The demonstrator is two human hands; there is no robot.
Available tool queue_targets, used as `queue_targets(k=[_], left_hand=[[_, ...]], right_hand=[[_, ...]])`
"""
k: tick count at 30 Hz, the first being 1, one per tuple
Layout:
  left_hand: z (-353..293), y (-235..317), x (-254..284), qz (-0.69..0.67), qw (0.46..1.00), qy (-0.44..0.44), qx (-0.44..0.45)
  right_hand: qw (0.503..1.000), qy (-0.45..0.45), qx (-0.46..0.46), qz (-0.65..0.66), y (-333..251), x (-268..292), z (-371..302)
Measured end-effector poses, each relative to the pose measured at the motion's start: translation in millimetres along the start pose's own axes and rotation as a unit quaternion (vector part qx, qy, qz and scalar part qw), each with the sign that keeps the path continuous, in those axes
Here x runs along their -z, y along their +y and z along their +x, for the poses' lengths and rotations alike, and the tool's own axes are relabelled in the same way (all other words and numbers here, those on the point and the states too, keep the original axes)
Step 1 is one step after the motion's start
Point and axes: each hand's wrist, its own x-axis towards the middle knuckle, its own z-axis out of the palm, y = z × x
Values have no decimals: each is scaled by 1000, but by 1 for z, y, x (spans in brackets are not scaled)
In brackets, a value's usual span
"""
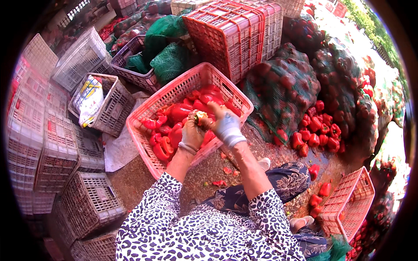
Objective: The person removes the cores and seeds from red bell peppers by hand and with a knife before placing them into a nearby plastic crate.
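Note:
Both of my hands, in worn pale work gloves, meet above a pink plastic crate (141, 150) of red bell peppers (163, 150). Many of these peppers look cut open or torn into pieces. Between my fingers shows a pepper core (200, 115), whitish and seedy with a dark greenish part. My left hand (191, 134) is closed around its near side. My right hand (225, 124) pinches at it from the right, index finger raised. The right hand's fingertips are partly hidden, so its exact hold is unclear.
Stacked crates (56, 152) line the left side. A crate holding a white sack (89, 100) stands nearer. Tied red crates (235, 35) rise beyond the peppers. Green mesh bags (283, 82) and loose whole peppers (320, 130) lie right. A tipped pink crate (348, 204) sits low right.

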Motion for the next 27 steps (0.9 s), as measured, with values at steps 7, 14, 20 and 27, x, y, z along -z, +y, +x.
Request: queue_targets(k=[7, 14, 20, 27], left_hand=[[-14, -29, 5, 110, 992, 56, -27], [-8, -34, 11, 93, 991, 89, -41], [-12, 18, 17, 114, 983, 141, -23], [19, -31, -1, 106, 974, -191, 64]], right_hand=[[998, 11, -58, 36, 8, -40, -24], [827, -6, -250, 504, 39, -38, -25], [994, 26, -71, -78, 18, -9, -14], [997, 53, -3, -55, 10, 14, -41]])
